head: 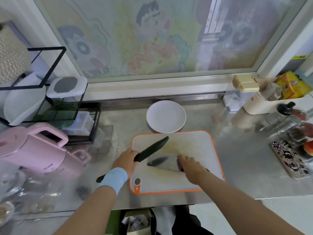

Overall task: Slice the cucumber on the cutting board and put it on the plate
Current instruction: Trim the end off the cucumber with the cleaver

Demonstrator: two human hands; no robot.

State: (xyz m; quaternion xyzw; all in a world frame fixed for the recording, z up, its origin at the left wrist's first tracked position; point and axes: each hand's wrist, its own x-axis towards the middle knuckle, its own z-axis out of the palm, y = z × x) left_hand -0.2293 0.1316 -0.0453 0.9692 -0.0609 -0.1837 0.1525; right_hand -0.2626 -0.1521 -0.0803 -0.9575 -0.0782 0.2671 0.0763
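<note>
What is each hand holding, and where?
Left hand grips the cucumber near its middle; right hand grips the knife by its handle.

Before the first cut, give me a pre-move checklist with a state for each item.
1. Cucumber whole, no slices visible: ok.
2. Cucumber fully on the cutting board: not ok, its near end overhangs the board's left edge.
3. Left hand grips the cucumber: ok.
4. Right hand on the knife handle: ok.
5. Blade positioned over the cucumber: not ok, it sits beside it on the board. Its tilt is too blurred to tell.
6. Plate bare and just behind the board: ok.
</note>
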